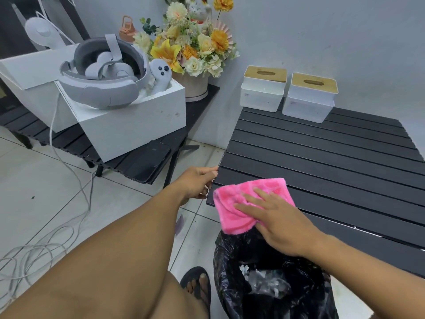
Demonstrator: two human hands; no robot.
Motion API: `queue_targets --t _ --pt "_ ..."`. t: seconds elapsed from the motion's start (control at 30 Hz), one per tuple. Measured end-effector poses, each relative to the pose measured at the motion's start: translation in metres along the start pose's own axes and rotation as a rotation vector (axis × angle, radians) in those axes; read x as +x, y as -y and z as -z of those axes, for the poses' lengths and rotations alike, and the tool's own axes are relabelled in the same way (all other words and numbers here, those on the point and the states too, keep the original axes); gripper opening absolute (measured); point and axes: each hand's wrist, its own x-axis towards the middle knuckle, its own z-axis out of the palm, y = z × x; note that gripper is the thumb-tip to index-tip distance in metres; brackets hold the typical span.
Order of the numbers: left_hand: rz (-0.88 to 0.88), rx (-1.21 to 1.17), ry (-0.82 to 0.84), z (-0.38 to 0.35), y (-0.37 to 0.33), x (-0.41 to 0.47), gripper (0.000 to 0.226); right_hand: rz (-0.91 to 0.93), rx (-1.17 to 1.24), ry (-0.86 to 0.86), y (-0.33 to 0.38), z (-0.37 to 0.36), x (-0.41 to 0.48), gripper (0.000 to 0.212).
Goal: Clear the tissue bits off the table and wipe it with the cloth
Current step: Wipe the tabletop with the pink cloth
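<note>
Head view: the black slatted bench (333, 157) fills the right half, set against a pale wall. A second, lower bench (69, 141) stands to its left across a strip of tiled floor (34, 180). That second bench carries an open white box (138, 125) holding a grey headset (101, 88) and a white controller (159, 74). A dark flat device (147, 162) lies at its near end, and a pot of yellow and cream flowers (195, 47) sits at its far end by the wall.

A bin lined with a black bag (230, 261) stands on the floor against the near left corner of the slatted bench. A sandalled foot (199, 286) is just beside it. Grey cables (46, 245) loop over the tiles at the left.

Two white tissue boxes (263, 88) (310, 97) with wooden lids stand side by side at the far edge of the slatted bench, close together.

The pink cloth (232, 203) lies on the near left corner of this bench, its near end hanging over the bag's mouth. The right grip (276, 222) lies flat on the cloth, fingers straight and spread, pressing it down. The left grip (197, 183) is closed on the bench's left edge, thumb on top and fingers curled under.

The tissue bits (264, 282) show as white scraps down inside the black bag.
</note>
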Motion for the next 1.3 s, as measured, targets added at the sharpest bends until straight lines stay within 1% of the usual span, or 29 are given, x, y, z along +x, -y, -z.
queue_targets --t 0.07,0.17,0.23,0.3,0.37,0.4,0.47,0.53,0.63,0.8,0.9,1.0,1.13,1.3 --pt "0.001 -0.006 -0.009 -0.002 0.0 -0.002 0.033 -0.041 -0.001 -0.009 -0.014 0.006 -0.007 0.056" --pt "0.012 -0.017 -0.004 -0.003 -0.003 -0.005 0.032 -0.176 0.019 -0.051 -0.024 0.016 0.01 0.055" --pt "0.016 -0.025 0.005 -0.003 -0.003 -0.004 0.03 -0.272 0.035 -0.072 -0.02 0.016 0.031 0.054" --pt "0.014 -0.021 0.017 -0.003 -0.003 -0.005 0.026 -0.323 0.045 -0.09 -0.005 0.014 0.05 0.054" --pt "0.009 0.004 0.031 -0.002 -0.002 -0.006 0.02 -0.288 0.045 -0.113 0.015 0.011 0.062 0.055" --pt "0.006 0.025 0.037 -0.001 -0.002 -0.006 0.021 -0.248 0.043 -0.116 0.024 0.009 0.064 0.055" --pt "0.009 0.057 0.035 0.0 -0.004 -0.008 0.021 -0.154 0.03 -0.09 0.033 0.005 0.06 0.055" --pt "0.002 0.049 0.035 0.0 -0.004 -0.007 0.018 -0.048 0.012 -0.047 0.028 0.002 0.046 0.054" --pt "0.012 0.016 0.011 0.0 -0.003 -0.003 0.032 0.042 0.046 0.012 0.007 0.006 0.015 0.055" --pt "0.002 0.031 -0.027 -0.003 -0.003 -0.004 0.033 0.009 0.022 0.002 -0.01 0.006 -0.008 0.055" --pt "0.021 0.023 -0.015 -0.002 -0.004 -0.004 0.033 -0.037 0.005 -0.014 0.003 0.004 0.007 0.055" --pt "0.039 0.003 0.03 -0.001 -0.006 -0.006 0.031 -0.106 0.006 -0.035 0.021 0.006 0.03 0.053" --pt "0.031 0.012 0.049 -0.002 -0.008 -0.007 0.028 -0.156 0.023 -0.063 0.034 0.002 0.044 0.055" --pt "0.033 -0.03 0.031 0.0 0.001 0.001 0.027 -0.116 0.017 -0.076 0.039 -0.011 0.011 0.054"
